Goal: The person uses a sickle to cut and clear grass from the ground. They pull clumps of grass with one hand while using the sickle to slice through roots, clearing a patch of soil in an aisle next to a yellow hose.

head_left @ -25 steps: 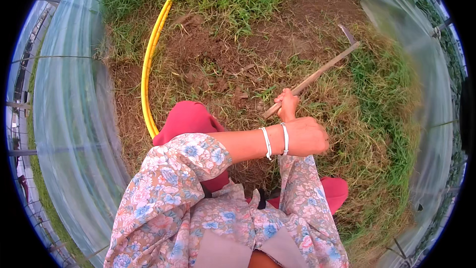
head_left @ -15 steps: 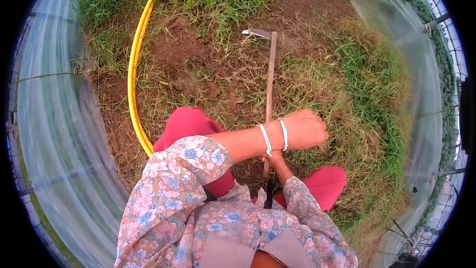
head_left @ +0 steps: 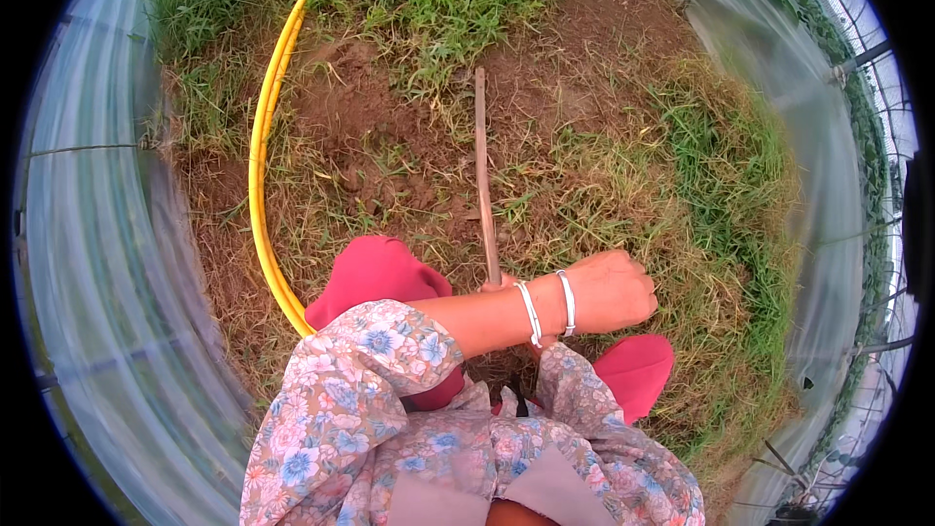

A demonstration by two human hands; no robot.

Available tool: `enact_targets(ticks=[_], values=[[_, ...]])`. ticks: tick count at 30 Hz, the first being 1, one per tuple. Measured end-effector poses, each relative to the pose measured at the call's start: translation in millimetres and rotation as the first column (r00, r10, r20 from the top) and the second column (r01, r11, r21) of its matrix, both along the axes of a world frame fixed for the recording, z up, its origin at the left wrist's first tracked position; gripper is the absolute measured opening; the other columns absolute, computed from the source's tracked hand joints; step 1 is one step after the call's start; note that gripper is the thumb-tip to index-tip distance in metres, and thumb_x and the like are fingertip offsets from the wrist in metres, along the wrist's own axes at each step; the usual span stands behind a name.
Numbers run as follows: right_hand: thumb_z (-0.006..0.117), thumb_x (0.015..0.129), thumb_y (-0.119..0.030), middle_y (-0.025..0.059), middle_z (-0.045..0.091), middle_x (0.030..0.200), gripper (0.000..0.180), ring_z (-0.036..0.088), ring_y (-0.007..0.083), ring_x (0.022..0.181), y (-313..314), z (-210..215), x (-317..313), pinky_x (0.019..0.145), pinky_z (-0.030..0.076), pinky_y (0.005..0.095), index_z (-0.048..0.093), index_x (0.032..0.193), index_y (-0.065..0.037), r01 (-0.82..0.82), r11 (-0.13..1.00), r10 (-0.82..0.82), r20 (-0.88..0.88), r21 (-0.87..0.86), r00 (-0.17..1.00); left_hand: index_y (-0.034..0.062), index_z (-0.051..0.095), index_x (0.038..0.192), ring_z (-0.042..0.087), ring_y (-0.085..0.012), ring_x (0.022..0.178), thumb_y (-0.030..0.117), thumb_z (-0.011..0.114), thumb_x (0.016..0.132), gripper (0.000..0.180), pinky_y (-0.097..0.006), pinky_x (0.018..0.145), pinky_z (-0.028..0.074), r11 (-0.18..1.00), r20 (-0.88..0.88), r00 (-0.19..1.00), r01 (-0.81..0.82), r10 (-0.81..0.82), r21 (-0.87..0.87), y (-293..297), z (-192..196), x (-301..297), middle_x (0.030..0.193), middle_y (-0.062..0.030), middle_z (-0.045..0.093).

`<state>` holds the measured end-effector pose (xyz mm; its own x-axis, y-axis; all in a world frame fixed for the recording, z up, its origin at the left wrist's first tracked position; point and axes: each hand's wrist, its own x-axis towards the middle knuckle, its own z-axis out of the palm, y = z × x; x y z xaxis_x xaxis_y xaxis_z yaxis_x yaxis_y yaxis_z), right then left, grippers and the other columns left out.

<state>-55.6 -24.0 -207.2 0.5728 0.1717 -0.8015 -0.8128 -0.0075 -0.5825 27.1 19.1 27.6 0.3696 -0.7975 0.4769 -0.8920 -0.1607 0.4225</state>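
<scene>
- While the left forearm [head_left: 487, 321] lies across the body in the head view, the wooden tool handle [head_left: 482, 166] stretches out ahead of it, over soil and dry grass.
- Right grip [head_left: 506, 282]: fingers closed round the handle's lower visible part, just beyond the left wrist. Handle leads almost straight away from it, long axis close to upright in the view, far end leaning slightly left.
- Left grip [head_left: 620, 292]: curled into a fist, back of hand upward, to the right of the handle and apart from it. Right is the nearer hand, being on the wood. Whether the fist encloses anything, cannot tell.
- Round about: brown soil [head_left: 360, 88] left of the handle, green grass [head_left: 467, 10] past its far end, yellow hose [head_left: 257, 156] curving well off to the left.
- Hidden: most of the right hand and the handle's butt, behind the left wrist with its white bracelets [head_left: 531, 314]. No blade discernible at the far end; sunk or edge-on, cannot tell.
</scene>
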Motion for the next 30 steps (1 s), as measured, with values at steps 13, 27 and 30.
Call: enact_targets(ticks=[13,27,30], values=[[0.055,0.085,-0.007,-0.001,0.042,0.056,0.011,0.043,0.0115,0.043,15.6,-9.4,-4.4,0.039,0.041,0.0292,0.046,0.079,-0.004,-0.155,0.984,0.155,-0.01,-0.086,0.988,0.0061,0.058,0.071,0.064,-0.0224,0.073,0.016,0.061,0.073,0.011,-0.035,0.065,0.051,0.999,0.002,1.0,-0.029,0.029,-0.021,5.7,-10.4,13.8,0.07,-0.005,0.059],[0.055,0.088,-0.006,0.0026,0.049,0.063,0.022,0.047,0.0128,0.044,-29.0,39.1,-56.8,0.038,0.041,0.03,0.049,0.109,-0.005,-0.169,0.983,0.179,-0.205,0.064,0.962,0.0045,0.063,0.07,0.067,-0.0258,0.075,0.013,0.063,0.071,0.008,-0.037,0.064,0.054,0.999,-0.077,0.996,-0.044,0.046,0.023,-10.6,-7.3,26.9,0.071,-0.0087,0.064],[0.059,0.085,-0.001,0.0013,0.044,0.059,0.017,0.043,0.0118,0.041,-86.6,73.4,-78.0,0.036,0.04,0.0315,0.045,0.095,-0.005,-0.227,0.971,0.209,-0.204,-0.07,0.956,0.0048,0.064,0.07,0.067,-0.026,0.074,0.013,0.064,0.07,0.008,-0.037,0.063,0.054,1.0,-0.073,0.997,-0.023,0.024,0.011,-14.3,-16.7,35.1,0.07,-0.0084,0.064]])
